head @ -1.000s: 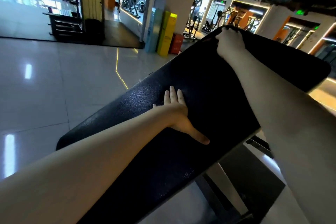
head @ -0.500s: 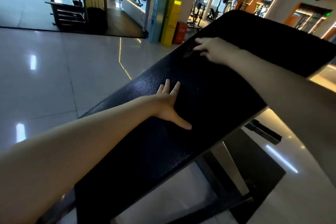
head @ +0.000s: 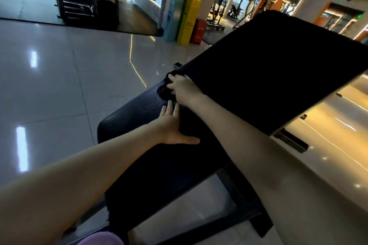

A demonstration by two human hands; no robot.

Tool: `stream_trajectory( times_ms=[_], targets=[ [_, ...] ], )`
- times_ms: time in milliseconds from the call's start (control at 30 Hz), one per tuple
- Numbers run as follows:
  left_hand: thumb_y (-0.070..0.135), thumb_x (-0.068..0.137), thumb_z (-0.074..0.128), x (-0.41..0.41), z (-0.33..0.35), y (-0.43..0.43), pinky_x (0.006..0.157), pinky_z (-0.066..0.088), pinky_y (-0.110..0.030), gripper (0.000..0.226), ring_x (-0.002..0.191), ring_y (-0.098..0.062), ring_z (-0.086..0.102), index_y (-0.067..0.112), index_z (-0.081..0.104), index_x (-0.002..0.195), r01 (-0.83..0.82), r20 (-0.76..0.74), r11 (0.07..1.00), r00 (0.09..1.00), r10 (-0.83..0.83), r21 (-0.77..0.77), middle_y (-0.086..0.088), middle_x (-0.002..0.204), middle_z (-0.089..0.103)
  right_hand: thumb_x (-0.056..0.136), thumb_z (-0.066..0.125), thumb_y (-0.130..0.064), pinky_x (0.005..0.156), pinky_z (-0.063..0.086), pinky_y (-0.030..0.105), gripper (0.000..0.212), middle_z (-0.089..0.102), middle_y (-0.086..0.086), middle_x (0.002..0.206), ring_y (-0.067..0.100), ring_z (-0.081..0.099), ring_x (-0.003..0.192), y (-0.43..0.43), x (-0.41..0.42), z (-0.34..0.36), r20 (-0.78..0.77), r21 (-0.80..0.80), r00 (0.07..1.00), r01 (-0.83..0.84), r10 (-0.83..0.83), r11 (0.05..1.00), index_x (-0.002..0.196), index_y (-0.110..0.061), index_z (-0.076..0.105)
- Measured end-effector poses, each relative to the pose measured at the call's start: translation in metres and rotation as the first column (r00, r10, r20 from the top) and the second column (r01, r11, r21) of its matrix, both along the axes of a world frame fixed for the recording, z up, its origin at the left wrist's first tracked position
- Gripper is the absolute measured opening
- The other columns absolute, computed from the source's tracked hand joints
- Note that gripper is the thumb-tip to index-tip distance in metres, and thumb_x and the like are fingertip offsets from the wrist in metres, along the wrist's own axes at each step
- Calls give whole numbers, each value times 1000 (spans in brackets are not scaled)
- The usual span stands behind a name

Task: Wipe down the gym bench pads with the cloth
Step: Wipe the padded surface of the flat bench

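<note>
Gripping a dark cloth point(head: 164, 91) under curled fingers, the right hand point(head: 184, 90) sits where the seat pad point(head: 137, 111) meets the tilted back pad point(head: 268, 69). The left hand point(head: 172, 127) lies flat on the seat pad just beside, fingers straight, thumb spread.

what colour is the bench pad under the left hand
Black, with a fine speckled sheen; the bench pad shows best in the head view.

Black pebbled bench pads point(head: 278, 69), dark cloth point(head: 164, 92) (hue unclear), yellow cabinet point(head: 190, 18), red bin point(head: 199, 31), pale grey floor tiles point(head: 59, 85)
</note>
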State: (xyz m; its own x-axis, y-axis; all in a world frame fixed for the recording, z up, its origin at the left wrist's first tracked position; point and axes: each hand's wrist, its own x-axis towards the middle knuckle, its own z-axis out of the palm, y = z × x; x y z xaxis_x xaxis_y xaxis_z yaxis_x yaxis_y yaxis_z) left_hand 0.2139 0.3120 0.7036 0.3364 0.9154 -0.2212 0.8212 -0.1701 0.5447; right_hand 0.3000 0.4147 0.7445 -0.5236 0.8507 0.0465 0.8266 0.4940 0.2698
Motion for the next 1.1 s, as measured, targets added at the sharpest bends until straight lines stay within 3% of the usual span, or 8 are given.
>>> stream_trajectory(
  times_ms=[133,267,433,533,700,800,933,1100],
  targets=[
    [70,70,70,-31,-25,-11,121,13,-50,131,148,-24,-19,21,-19,153,-25,14,1000,1000,25,-12,-2,158,-30,96,48,-7,114,25,34,36,27,10,156,29,29,141,10,35,27,50,-17,994,-93,94,995,132,-6,55],
    [69,72,68,-54,-51,-24,120,12,-54,125,148,-18,-20,24,-14,154,-56,76,998,996,55,12,1,159,-29,95,38,4,118,14,34,49,18,9,159,27,17,145,38,80,69,-42,156,978,209,-205,965,141,-11,46],
    [66,76,67,-62,-67,-37,119,5,-54,118,149,-17,-17,23,-9,156,-66,143,996,988,56,67,-1,161,-25,96,35,-5,117,14,43,37,17,14,157,32,20,142,21,28,29,-229,264,888,450,-398,853,129,-6,52],
    [64,76,68,-67,-71,-40,117,6,-57,117,149,-18,-16,26,-9,155,-62,141,995,989,52,72,-1,161,-24,98,36,-7,116,13,42,34,18,14,158,32,20,141,0,-17,-12,-273,177,907,376,-322,909,127,-4,53],
    [64,71,73,-81,-82,-44,117,10,-62,122,148,-25,-19,33,-10,154,-98,144,995,985,98,-3,-4,160,-26,99,37,-12,117,9,37,35,19,11,158,27,19,144,-48,-67,-71,-122,-55,989,78,-84,995,130,-9,53],
    [63,68,76,-90,-87,-46,120,12,-54,125,149,-27,-17,33,-9,155,-133,149,990,979,138,-42,-6,160,-25,99,40,-14,116,16,35,38,20,11,158,26,20,144,-43,-54,-58,-34,-97,999,-8,5,995,135,-10,50],
    [60,69,78,-97,-93,-50,122,9,-45,125,149,-28,-17,33,-9,155,-147,154,988,976,153,-52,-6,160,-26,97,41,-6,114,24,41,38,21,14,157,33,23,142,-7,-15,-15,-9,40,995,98,-98,994,133,-8,53],
    [65,74,70,-108,-111,-59,122,13,-46,119,150,-26,-14,34,-12,154,-135,89,990,987,137,-36,-6,160,-27,97,38,-4,115,18,43,39,15,13,158,32,15,144,1,-48,-22,-149,141,927,364,-344,921,133,-3,50]
  ],
)
